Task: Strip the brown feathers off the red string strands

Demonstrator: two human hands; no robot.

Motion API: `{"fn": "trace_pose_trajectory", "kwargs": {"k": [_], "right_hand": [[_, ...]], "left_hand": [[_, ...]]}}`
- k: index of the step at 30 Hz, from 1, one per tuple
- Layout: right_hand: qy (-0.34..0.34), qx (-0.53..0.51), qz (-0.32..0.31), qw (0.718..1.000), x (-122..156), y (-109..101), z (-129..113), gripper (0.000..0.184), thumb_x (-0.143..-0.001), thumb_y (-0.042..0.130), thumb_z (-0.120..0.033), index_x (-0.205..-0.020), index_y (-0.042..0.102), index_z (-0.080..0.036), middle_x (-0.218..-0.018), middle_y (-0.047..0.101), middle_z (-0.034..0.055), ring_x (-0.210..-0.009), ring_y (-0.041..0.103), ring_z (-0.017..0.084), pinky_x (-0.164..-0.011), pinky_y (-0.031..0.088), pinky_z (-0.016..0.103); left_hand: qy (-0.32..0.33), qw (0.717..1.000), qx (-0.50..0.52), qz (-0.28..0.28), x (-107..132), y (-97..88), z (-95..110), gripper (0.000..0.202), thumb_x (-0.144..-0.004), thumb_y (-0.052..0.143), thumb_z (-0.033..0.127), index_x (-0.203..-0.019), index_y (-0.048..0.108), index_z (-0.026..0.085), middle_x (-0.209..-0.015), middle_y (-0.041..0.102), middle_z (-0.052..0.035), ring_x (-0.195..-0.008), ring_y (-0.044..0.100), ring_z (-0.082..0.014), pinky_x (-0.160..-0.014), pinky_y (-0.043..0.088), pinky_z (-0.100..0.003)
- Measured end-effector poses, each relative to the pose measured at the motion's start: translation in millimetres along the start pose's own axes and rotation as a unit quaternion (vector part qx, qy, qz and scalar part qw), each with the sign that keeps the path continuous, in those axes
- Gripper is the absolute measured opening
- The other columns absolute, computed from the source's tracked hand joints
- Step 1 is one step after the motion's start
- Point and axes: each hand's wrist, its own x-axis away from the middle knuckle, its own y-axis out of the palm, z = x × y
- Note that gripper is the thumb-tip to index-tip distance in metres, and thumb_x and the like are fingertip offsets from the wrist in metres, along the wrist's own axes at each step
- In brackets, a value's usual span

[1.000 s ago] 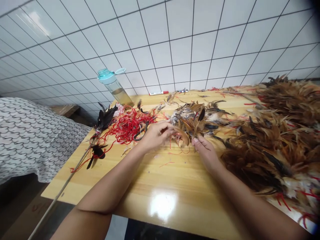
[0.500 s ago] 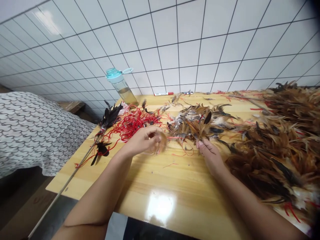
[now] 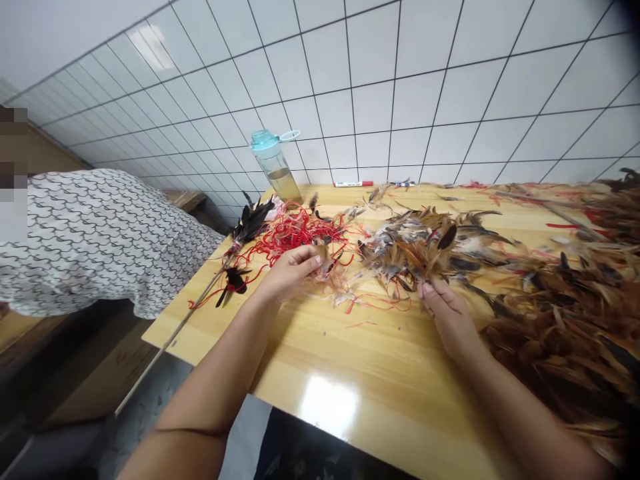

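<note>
My left hand (image 3: pixel 291 272) hovers over the wooden tabletop beside a tangle of red string (image 3: pixel 295 235), its fingertips pinching a small tuft of brown feather (image 3: pixel 324 259). My right hand (image 3: pixel 446 315) rests on the table with its fingertips at the lower edge of a heap of brown, black and white rooster feathers (image 3: pixel 425 252). To its right lies a much larger mass of brown feathers (image 3: pixel 560 327). Scissors seen earlier near the string are hidden now.
A long thin stick with black feathers (image 3: pixel 245 225) lies at the table's left. A water bottle (image 3: pixel 276 167) and a red marker (image 3: pixel 353 183) stand near the tiled wall (image 3: pixel 380 87). A person in a patterned garment (image 3: pixel 95 243) is at left, past the table edge.
My view has turned left. My hands have drawn further apart, the left one moving away from the feather heap toward the red string.
</note>
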Motion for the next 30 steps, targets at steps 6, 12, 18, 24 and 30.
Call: {"fn": "trace_pose_trajectory", "kwargs": {"k": [6, 12, 18, 24, 30], "right_hand": [[0.010, -0.017, -0.001, 1.000, 0.3, 1.8, -6.3, 0.033, -0.085, 0.052, -0.049, -0.070, 0.054, -0.020, -0.069, 0.050, 0.0004, -0.064, 0.044, 0.014, -0.059, 0.035, 0.027], [-0.001, -0.020, -0.007, 1.000, 0.4, 2.6, -9.0, 0.033, -0.086, 0.051, -0.048, -0.067, 0.054, -0.021, -0.067, 0.051, -0.0001, -0.067, 0.047, 0.015, -0.065, 0.039, 0.028], [0.004, -0.050, -0.042, 0.998, -0.4, 4.3, -4.8, 0.028, -0.085, 0.052, -0.046, -0.073, 0.059, -0.021, -0.074, 0.060, 0.0014, -0.075, 0.055, 0.018, -0.072, 0.044, 0.031], [0.007, -0.027, -0.039, 0.999, -1.8, 7.5, 4.4, 0.033, -0.085, 0.051, -0.048, -0.071, 0.061, -0.020, -0.073, 0.062, 0.0020, -0.073, 0.056, 0.018, -0.073, 0.046, 0.032], [-0.005, -0.048, -0.044, 0.998, -4.5, 8.4, 8.1, 0.031, -0.083, 0.053, -0.049, -0.073, 0.061, -0.021, -0.074, 0.062, 0.0021, -0.074, 0.057, 0.018, -0.077, 0.047, 0.034]], "left_hand": [[0.013, 0.999, 0.034, 0.003, -6.2, 37.8, 8.8, 0.033, -0.069, 0.075, 0.042, -0.072, 0.060, 0.012, -0.064, 0.059, -0.0003, -0.058, 0.054, -0.0093, -0.056, 0.042, -0.021], [0.007, 0.995, 0.003, -0.103, -16.6, 86.3, 11.8, 0.032, -0.074, 0.071, 0.042, -0.076, 0.060, 0.012, -0.066, 0.060, -0.0014, -0.059, 0.055, -0.0097, -0.057, 0.045, -0.022], [0.022, 0.989, 0.012, -0.146, -25.7, 116.9, 11.3, 0.030, -0.072, 0.071, 0.037, -0.085, 0.054, 0.015, -0.072, 0.059, 0.0009, -0.063, 0.057, -0.0105, -0.063, 0.049, -0.024], [0.110, 0.981, -0.141, -0.081, -25.4, 115.3, -2.8, 0.010, -0.082, 0.056, 0.025, -0.088, 0.054, 0.016, -0.070, 0.059, 0.0014, -0.064, 0.055, -0.0100, -0.062, 0.045, -0.022], [0.278, 0.907, -0.314, -0.031, -15.0, 114.3, 4.3, 0.008, -0.084, 0.048, 0.015, -0.086, 0.056, 0.016, -0.073, 0.060, 0.0001, -0.067, 0.054, -0.0099, -0.064, 0.041, -0.021]]}}
